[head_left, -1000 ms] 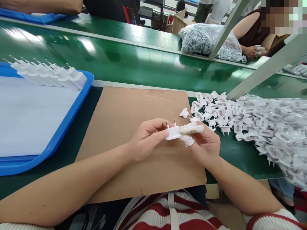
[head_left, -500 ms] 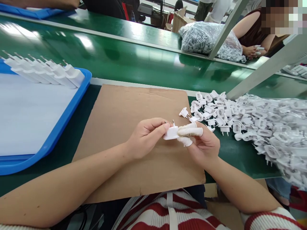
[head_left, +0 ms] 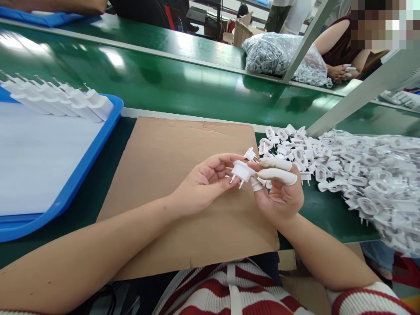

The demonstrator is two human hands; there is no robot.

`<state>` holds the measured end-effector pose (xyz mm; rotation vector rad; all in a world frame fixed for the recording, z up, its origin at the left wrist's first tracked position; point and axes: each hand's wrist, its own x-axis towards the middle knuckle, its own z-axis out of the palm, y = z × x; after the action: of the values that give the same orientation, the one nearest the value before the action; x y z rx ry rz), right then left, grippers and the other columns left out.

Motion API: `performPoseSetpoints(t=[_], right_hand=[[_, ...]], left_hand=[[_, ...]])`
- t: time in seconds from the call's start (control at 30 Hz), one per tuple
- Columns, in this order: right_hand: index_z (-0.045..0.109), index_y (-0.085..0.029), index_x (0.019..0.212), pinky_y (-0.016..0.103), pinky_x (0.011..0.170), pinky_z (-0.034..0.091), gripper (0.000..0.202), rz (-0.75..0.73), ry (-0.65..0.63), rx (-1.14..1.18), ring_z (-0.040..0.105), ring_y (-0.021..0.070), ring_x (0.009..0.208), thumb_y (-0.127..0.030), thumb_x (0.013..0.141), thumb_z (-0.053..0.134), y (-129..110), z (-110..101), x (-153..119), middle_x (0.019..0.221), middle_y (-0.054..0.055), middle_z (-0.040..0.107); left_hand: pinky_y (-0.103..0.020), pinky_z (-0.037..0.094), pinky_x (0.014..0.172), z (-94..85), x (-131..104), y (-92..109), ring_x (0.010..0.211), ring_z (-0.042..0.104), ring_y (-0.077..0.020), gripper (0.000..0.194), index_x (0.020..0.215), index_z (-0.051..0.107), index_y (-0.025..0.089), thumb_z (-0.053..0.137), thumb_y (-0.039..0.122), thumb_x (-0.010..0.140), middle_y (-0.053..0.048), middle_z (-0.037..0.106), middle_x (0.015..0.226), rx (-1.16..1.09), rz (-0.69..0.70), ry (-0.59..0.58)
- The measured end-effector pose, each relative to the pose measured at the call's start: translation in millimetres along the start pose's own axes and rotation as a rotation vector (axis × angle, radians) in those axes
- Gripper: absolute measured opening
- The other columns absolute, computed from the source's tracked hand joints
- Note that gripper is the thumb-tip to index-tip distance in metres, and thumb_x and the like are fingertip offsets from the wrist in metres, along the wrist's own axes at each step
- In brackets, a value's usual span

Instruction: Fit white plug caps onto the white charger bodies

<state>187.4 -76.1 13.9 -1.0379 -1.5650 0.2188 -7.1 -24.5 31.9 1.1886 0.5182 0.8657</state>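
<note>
A white two-pin plug housing (head_left: 242,171) is held between my hands above the cardboard sheet (head_left: 157,175), its two pins pointing down toward me. My left hand (head_left: 206,181) grips its left side, thumb close to the pins and fingers bent behind it. White finger cots cover the thumb and two fingers of my right hand (head_left: 278,188), which pinches the right end. Just behind the held piece, another white plug part (head_left: 250,154) lies at the cardboard's right edge.
On the right spreads a large heap of white plug parts (head_left: 361,175), partly under clear plastic. At left, a blue tray (head_left: 95,162) lined with white holds a row of assembled plugs (head_left: 62,98). A slanted metal post (head_left: 354,96) rises behind the heap. Across the bench, a person sits near a bagged pile (head_left: 272,52).
The plug housing has been turned over: its pins pointed up before and point down now. My right hand's fingers have stretched out more, and my left fingers have shifted around the piece.
</note>
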Motion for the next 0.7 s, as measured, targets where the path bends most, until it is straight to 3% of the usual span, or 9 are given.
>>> performPoseSetpoints(t=[0.07, 0.2, 0.3, 0.37, 0.43, 0.5, 0.6, 0.7], right_hand=[[0.062, -0.034, 0.116, 0.058, 0.101, 0.062, 0.039, 0.004, -0.020, -0.009, 0.070, 0.0289, 0.116, -0.012, 0.086, 0.075, 0, -2, 4, 0.127, 0.007, 0.066], [0.065, -0.031, 0.122, 0.053, 0.102, 0.058, 0.037, 0.051, -0.067, -0.079, 0.068, 0.0272, 0.115, -0.016, 0.089, 0.072, 3, -9, 20, 0.120, 0.006, 0.070], [0.069, -0.030, 0.122, 0.050, 0.096, 0.055, 0.037, 0.109, -0.318, -0.215, 0.066, 0.0279, 0.108, -0.022, 0.087, 0.077, 10, -11, 25, 0.109, 0.005, 0.073], [0.071, -0.029, 0.123, 0.050, 0.094, 0.054, 0.043, 0.112, -0.534, -0.280, 0.064, 0.0298, 0.106, -0.024, 0.082, 0.082, 16, -9, 23, 0.104, 0.006, 0.073], [0.073, -0.028, 0.119, 0.048, 0.093, 0.054, 0.038, 0.101, -0.651, -0.290, 0.065, 0.0289, 0.103, -0.018, 0.083, 0.079, 21, -6, 19, 0.099, 0.006, 0.073], [0.074, -0.027, 0.113, 0.044, 0.089, 0.055, 0.031, 0.115, -0.625, -0.251, 0.068, 0.0254, 0.098, -0.011, 0.087, 0.070, 23, -4, 16, 0.099, 0.006, 0.073], [0.072, -0.027, 0.113, 0.038, 0.082, 0.059, 0.030, 0.128, -0.423, -0.170, 0.069, 0.0216, 0.096, -0.010, 0.091, 0.062, 21, -4, 14, 0.106, 0.006, 0.071], [0.068, -0.029, 0.118, 0.039, 0.085, 0.061, 0.034, 0.074, -0.235, -0.100, 0.069, 0.0215, 0.102, -0.012, 0.090, 0.065, 13, -3, 13, 0.111, 0.004, 0.071]], left_hand=[[-0.033, 0.057, 0.095, -4.8, 2, -1, 0.104, 0.069, -0.0206, 0.040, 0.125, 0.066, 0.019, 0.081, 0.032, 0.090, -0.011, 0.072, 0.120, 0.056, 0.037, 0.028], [-0.031, 0.053, 0.094, -24.2, 10, 1, 0.102, 0.065, -0.0200, 0.040, 0.124, 0.068, 0.021, 0.079, 0.038, 0.090, -0.007, 0.071, 0.112, 0.328, 0.127, 0.268], [-0.032, 0.051, 0.089, -38.1, 17, 3, 0.097, 0.064, -0.0207, 0.031, 0.116, 0.071, 0.020, 0.070, 0.040, 0.092, -0.006, 0.071, 0.107, 0.522, 0.026, 0.335], [-0.033, 0.050, 0.082, -42.8, 19, 2, 0.090, 0.063, -0.0213, 0.026, 0.108, 0.073, 0.020, 0.065, 0.038, 0.092, -0.005, 0.071, 0.099, 0.651, -0.101, 0.283], [-0.034, 0.048, 0.079, -44.3, 20, 1, 0.090, 0.060, -0.0240, 0.023, 0.103, 0.075, 0.022, 0.063, 0.035, 0.088, -0.004, 0.070, 0.090, 0.815, -0.161, 0.210], [-0.038, 0.046, 0.083, -43.9, 20, -1, 0.097, 0.058, -0.0278, 0.023, 0.099, 0.077, 0.023, 0.062, 0.032, 0.084, -0.005, 0.070, 0.089, 0.949, -0.136, 0.139], [-0.046, 0.041, 0.103, -41.5, 18, -1, 0.117, 0.054, -0.0325, 0.028, 0.102, 0.076, 0.024, 0.058, 0.028, 0.082, -0.007, 0.072, 0.114, 0.995, -0.052, 0.116], [-0.050, 0.028, 0.117, -36.1, 14, 3, 0.132, 0.048, -0.0328, 0.035, 0.116, 0.072, 0.024, 0.057, 0.027, 0.085, -0.006, 0.066, 0.134, 0.952, 0.110, 0.131]])
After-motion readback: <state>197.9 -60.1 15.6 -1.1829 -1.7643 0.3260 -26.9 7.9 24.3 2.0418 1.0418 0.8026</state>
